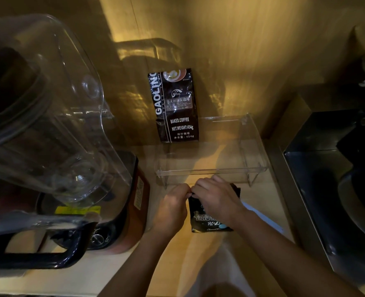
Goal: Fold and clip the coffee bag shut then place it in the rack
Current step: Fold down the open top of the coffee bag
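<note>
- Two hands, left hand [173,207] and right hand [214,197], pinch the coffee bag [207,221] top.
- Bag sits just before the clear rack [211,170].
- Second bag [175,106] stands behind the rack.

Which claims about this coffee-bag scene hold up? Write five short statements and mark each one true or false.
1. Both hands are on the top of the small coffee bag. True: the left hand and right hand meet at its upper edge.
2. The small bag already sits in the clear rack. False: it is on the counter in front of the rack.
3. A second, taller coffee bag stands behind the rack, against the wall. True.
4. The blender is to the right of the hands. False: it is to their left.
5. A clip is fastened on the small bag. False: no clip shows on it, though the hands cover the top.
</note>
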